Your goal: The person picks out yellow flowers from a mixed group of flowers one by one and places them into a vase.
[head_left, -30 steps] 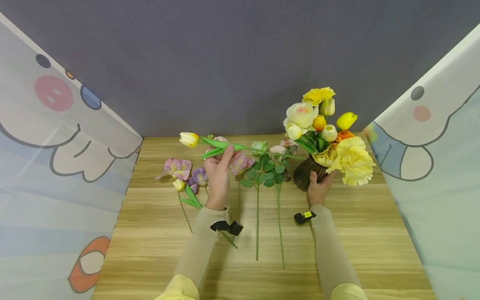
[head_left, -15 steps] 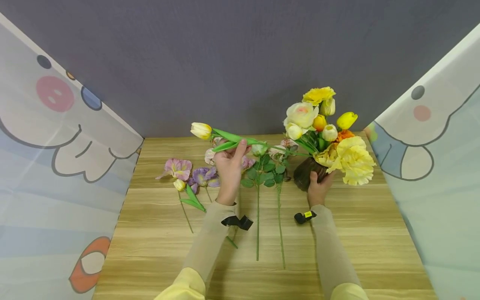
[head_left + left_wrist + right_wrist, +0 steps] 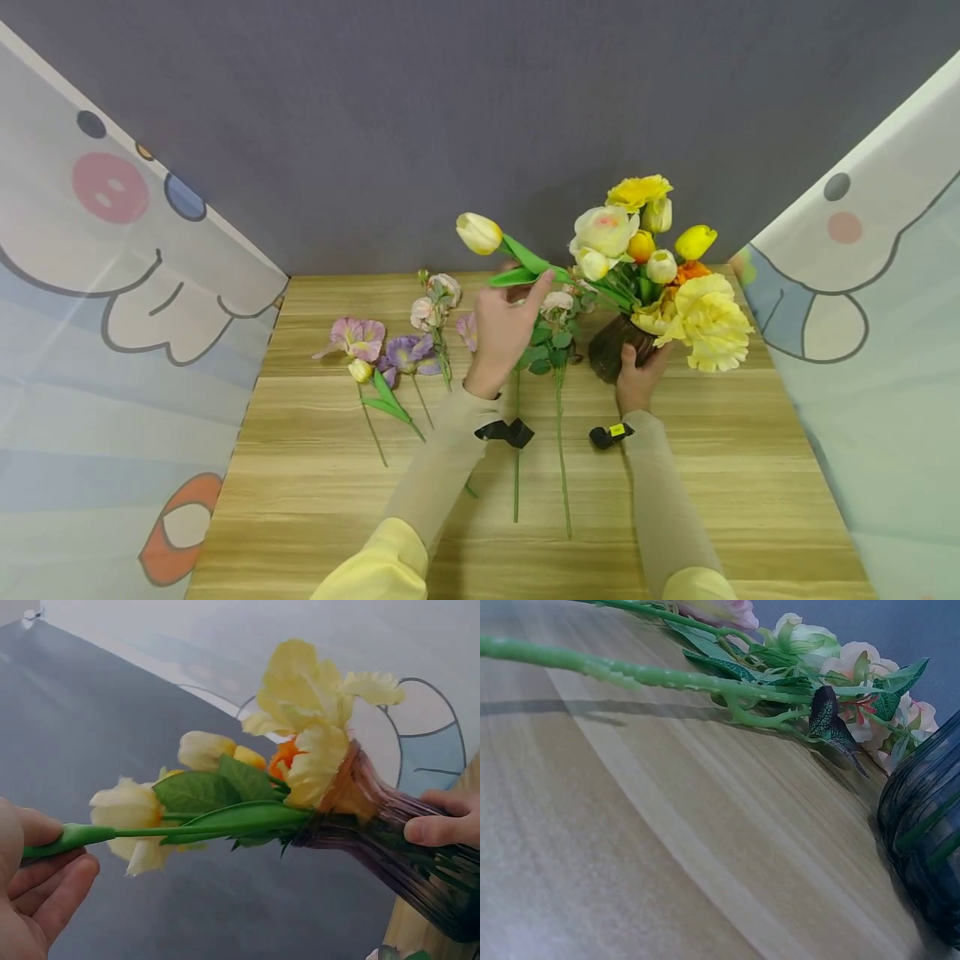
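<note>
My left hand (image 3: 504, 329) pinches a white-and-yellow tulip (image 3: 478, 233) by its green stem and leaves, the bloom tilted up to the left. In the left wrist view its stem (image 3: 150, 832) runs to the mouth of a dark ribbed glass vase (image 3: 420, 870); how deep the end sits I cannot tell. My right hand (image 3: 639, 385) grips the side of this vase, which leans on the table. Yellow, white and orange flowers fill it, among them a large ruffled yellow bloom (image 3: 711, 323) and a cream rose (image 3: 602, 232). The right wrist view shows the vase (image 3: 922, 832) but no fingers.
On the wooden table (image 3: 300, 517) lie a pink iris (image 3: 357, 337), a purple iris (image 3: 408, 354), a smaller tulip (image 3: 360, 370) and pale pink roses (image 3: 426, 313). A long-stemmed rose spray (image 3: 558, 308) lies left of the vase. A grey wall (image 3: 450, 125) stands behind.
My left hand has moved right and slightly up with the tulip, toward the vase, uncovering the pale pink roses. The right hand and the vase have stayed in place.
</note>
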Demonstrator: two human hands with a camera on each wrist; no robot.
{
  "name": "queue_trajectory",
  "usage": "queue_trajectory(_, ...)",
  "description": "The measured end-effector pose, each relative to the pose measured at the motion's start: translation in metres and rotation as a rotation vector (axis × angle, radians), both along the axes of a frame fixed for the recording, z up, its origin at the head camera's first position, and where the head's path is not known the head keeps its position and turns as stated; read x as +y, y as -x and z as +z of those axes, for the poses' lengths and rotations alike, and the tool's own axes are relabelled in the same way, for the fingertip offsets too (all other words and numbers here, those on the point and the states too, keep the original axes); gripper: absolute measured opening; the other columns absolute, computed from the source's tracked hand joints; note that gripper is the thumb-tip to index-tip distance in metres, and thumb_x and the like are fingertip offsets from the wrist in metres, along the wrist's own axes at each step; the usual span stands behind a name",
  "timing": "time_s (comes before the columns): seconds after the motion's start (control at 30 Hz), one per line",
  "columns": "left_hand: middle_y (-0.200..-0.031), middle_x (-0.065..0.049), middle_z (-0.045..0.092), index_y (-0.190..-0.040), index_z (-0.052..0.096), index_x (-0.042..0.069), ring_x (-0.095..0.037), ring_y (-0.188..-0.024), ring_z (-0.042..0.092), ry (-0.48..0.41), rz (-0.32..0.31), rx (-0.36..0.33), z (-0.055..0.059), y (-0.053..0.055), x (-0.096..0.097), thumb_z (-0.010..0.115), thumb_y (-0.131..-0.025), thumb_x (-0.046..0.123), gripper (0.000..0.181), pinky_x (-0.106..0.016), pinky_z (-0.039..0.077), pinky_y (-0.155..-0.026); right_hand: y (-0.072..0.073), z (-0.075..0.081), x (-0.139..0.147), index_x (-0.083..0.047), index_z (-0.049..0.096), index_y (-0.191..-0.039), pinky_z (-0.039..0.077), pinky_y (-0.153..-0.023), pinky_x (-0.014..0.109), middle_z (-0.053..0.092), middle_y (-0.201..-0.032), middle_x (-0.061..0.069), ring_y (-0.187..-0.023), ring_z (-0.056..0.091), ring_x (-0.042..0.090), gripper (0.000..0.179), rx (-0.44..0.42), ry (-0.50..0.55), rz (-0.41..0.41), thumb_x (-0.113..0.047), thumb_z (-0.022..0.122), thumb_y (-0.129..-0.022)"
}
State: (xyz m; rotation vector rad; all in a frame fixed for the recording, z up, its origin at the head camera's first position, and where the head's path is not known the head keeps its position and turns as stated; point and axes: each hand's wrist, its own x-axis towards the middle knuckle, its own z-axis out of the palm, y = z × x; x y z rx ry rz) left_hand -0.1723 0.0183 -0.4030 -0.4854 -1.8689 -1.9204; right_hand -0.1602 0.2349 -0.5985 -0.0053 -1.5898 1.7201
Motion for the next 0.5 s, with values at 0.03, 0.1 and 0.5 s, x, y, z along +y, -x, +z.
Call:
queue_trajectory(0.03, -0.095, -0.027, 0.073, -0.106, 0.07, -0.011, -0.04, -0.083, 0.074, 0.015, -0.006, 0.004, 0.0, 0.0, 0.002, 0.071, -0.097, 0.002, 0.016, -0.039, 0.063, -0.078, 0.001, 0.0, 0.0, 0.008, 0.021, -0.16, 0.017, -0.129, 0.036, 0.03, -0.166, 0.021, -0.155, 0.027, 0.024, 0.1, 0.009, 0.001, 0.002, -0.04, 0.078, -0.093)
queue_trajectory(0.1, -0.094, -0.024, 0.074, -0.105, 0.071, -0.009, -0.036, -0.082, 0.075, 0.06, -0.009, 0.01, 0.001, 0.001, 0.006, 0.071, -0.097, 0.005, 0.016, -0.035, 0.063, -0.075, 0.002, -0.001, 0.0, 0.007, 0.021, -0.161, 0.017, -0.129, 0.037, 0.031, -0.166, 0.02, -0.155, 0.027, 0.024, 0.101, 0.022, 0.005, 0.004, -0.041, 0.078, -0.093)
queue_trajectory(0.5, -0.09, -0.017, 0.076, -0.101, 0.072, -0.005, -0.026, -0.081, 0.077, 0.243, 0.054, 0.124, 0.009, 0.005, 0.021, 0.073, -0.098, 0.011, 0.016, -0.016, 0.058, -0.077, 0.005, -0.004, -0.001, 0.004, 0.026, -0.16, 0.019, -0.128, 0.04, 0.037, -0.163, 0.016, -0.153, 0.031, 0.025, 0.1, 0.068, 0.023, 0.012, -0.043, 0.08, -0.09)
